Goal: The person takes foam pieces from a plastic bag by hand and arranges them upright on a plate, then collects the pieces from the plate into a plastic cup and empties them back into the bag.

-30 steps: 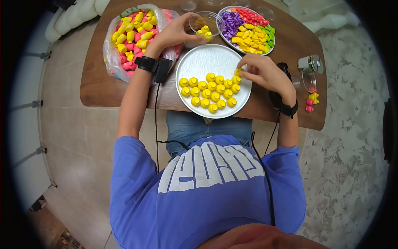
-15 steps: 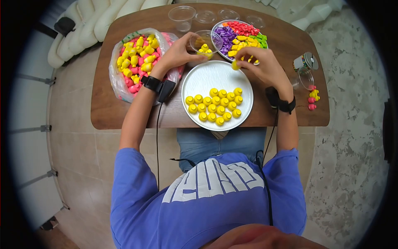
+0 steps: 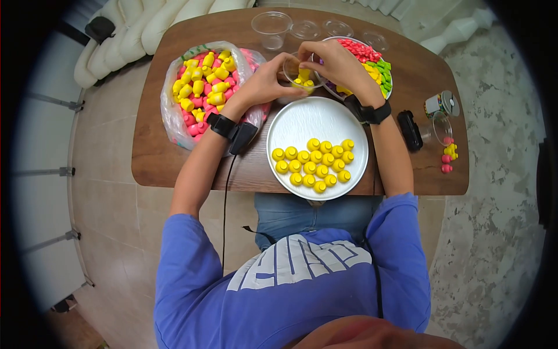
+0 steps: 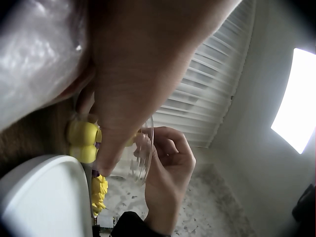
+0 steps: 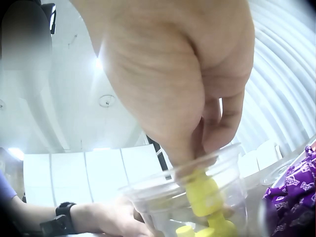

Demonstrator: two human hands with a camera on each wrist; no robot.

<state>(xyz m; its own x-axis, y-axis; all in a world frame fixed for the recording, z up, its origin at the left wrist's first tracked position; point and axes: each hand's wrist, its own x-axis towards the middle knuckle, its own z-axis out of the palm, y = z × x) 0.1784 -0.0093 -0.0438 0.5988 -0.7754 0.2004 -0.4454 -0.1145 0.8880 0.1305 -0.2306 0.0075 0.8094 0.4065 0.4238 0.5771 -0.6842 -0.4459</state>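
My left hand [image 3: 264, 82] holds a clear plastic cup [image 5: 158, 200], thumb and fingers round its side, beyond the white round tray [image 3: 290, 122]. Several small yellow bottle-shaped pieces sit at the bottom of the cup. From above, my right hand [image 3: 337, 63] reaches into its mouth. There the fingertips pinch another yellow bottle-shaped piece [image 5: 203, 193], just over the others. On the near half of the tray stand many more yellow pieces [image 3: 315, 156] in loose rows, knob ends up.
At the left, a plastic bag [image 3: 172, 119] bulges with yellow and pink pieces. Behind the right hand lies a plate of wrapped sweets [image 3: 385, 75]. Another clear cup [image 3: 272, 26] and lids [image 3: 338, 28] stand at the back. A black case [image 3: 410, 131] and a jar [image 3: 440, 104] are right.
My right hand has lifted a yellow piece off the tray's right side and carried it left into the cup. The left hand keeps holding the cup.
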